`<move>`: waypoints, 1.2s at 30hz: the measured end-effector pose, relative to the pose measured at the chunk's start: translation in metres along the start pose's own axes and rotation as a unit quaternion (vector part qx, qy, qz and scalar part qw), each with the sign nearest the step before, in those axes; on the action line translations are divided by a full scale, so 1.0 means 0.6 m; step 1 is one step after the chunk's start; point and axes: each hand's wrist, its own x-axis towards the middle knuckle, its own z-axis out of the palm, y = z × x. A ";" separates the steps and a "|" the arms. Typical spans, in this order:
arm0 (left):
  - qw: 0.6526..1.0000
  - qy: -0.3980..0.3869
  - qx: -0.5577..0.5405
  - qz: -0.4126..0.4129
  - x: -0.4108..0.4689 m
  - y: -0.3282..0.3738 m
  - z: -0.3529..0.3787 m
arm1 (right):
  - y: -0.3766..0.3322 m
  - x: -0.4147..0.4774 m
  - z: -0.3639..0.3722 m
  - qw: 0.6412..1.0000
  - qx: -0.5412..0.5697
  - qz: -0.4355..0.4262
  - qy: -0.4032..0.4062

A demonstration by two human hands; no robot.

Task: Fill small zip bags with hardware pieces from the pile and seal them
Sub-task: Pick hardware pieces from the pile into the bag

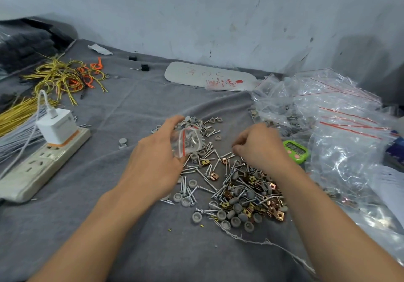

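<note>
Fingers (172, 123) of the left hand (156, 157) are curling round a part-filled zip bag (188, 141), holding it over the far edge of the pile (240, 185). The right hand (260, 146) is hanging curled over the pile, and its fingers are hiding whatever they may be pinching. The bag is looking light, limp and slick, so gripping near the mouth seems best.

**Two bare hands, two bare forearms**

The left hand (157, 157) and the right hand (260, 148) are uncovered from the fingertips back. Behind the fingers, knuckle ridges stand out on the right hand, and faint tendon lines run along the back of the left. Past each slim wrist, the left forearm (105, 220) and the right forearm (328, 211) are bare to the lower edge of the view.
</note>
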 end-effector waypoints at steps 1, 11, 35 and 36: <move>1.000 0.001 0.001 0.001 0.000 0.000 0.000 | -0.001 -0.001 0.006 1.000 -0.021 -0.001 -0.015; 1.000 0.001 0.018 -0.006 0.002 -0.006 0.006 | -0.043 -0.006 0.050 0.991 -0.131 -0.009 -0.009; 1.000 0.004 0.006 -0.014 0.001 -0.004 0.002 | -0.030 -0.033 -0.027 0.931 0.362 -0.054 -0.011; 1.000 0.005 0.010 -0.016 0.001 -0.004 0.001 | 0.002 -0.024 -0.043 0.950 0.308 -0.024 0.036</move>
